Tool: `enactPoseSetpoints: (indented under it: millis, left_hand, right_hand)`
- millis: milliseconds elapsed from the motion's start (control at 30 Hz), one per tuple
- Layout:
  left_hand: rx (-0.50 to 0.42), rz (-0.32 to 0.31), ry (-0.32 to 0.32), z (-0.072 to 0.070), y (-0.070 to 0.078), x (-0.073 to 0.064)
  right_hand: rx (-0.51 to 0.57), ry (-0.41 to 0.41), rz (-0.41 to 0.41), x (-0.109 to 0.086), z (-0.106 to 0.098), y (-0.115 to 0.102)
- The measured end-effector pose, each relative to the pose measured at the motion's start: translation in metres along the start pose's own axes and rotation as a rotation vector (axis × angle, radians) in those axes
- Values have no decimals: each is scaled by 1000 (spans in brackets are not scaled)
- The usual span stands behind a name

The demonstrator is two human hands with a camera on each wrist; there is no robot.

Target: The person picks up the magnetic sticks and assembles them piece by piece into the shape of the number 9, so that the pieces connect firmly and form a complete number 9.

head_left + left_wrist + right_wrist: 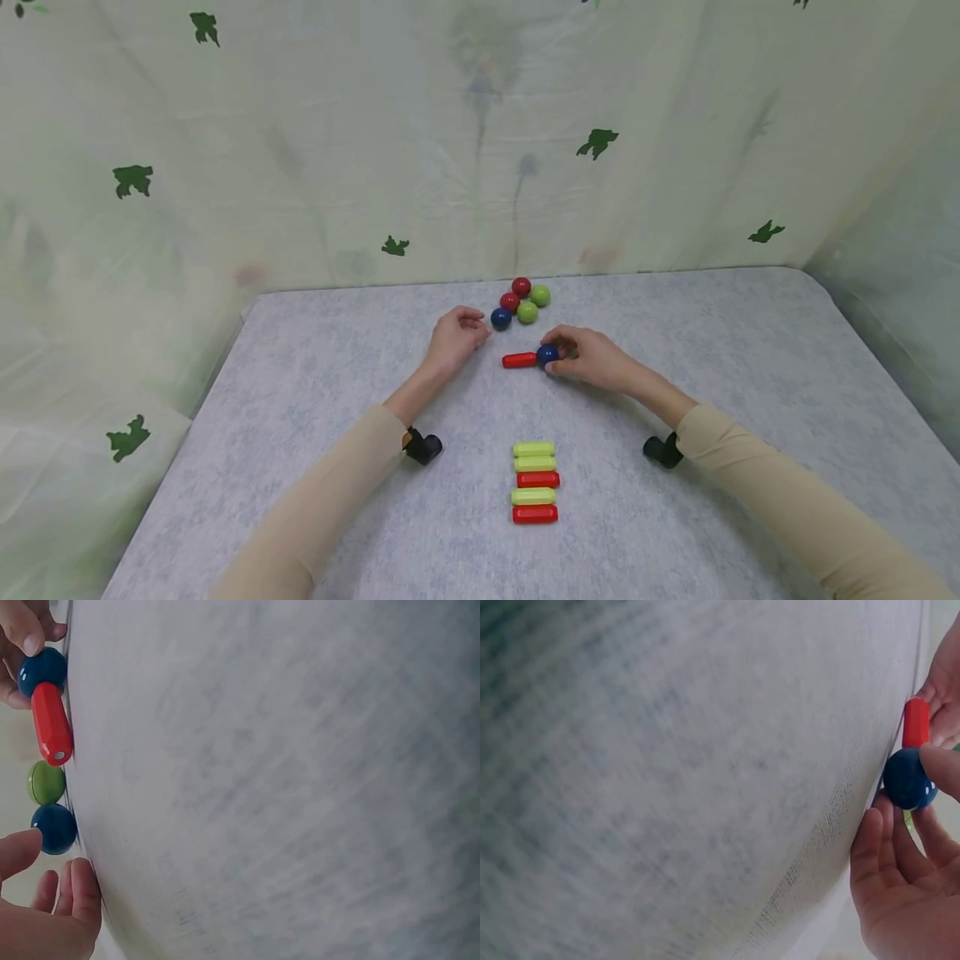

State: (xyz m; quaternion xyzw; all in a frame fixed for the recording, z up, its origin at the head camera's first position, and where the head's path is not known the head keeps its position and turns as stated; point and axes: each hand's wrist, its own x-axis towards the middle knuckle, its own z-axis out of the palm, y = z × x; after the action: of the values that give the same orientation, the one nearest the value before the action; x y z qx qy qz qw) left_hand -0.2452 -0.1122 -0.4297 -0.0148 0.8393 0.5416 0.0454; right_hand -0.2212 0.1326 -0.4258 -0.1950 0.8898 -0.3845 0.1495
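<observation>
My right hand (595,360) pinches a blue ball (547,356) between thumb and fingers. A short red stick (519,360) extends left from that ball, end against it; in the left wrist view, the stick (51,724) shows a small hole in its free end. My left hand (455,340) is beside a second blue ball (501,318), its thumb and fingers spread loosely with nothing between them. Behind that ball are two red balls (510,302) and two green balls (527,312), grouped close together.
Nearer to me, several yellow-green and red sticks (536,464) lie in a stacked column on the grey table (337,375). A pale curtain with green leaf shapes (420,167) rises behind the table's back edge. Black wrist cameras (424,447) hang under both forearms.
</observation>
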Motion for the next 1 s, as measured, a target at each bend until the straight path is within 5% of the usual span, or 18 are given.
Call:
enactPoseSetpoints:
  millis: [467,1000]
  left_hand:
    - [163,44,-20,9,-4,17]
    - [161,54,-41,11,2,19]
  right_hand:
    - [-11,-11,-6,0,3,1]
    - [-52,-15,-5,1,0,2]
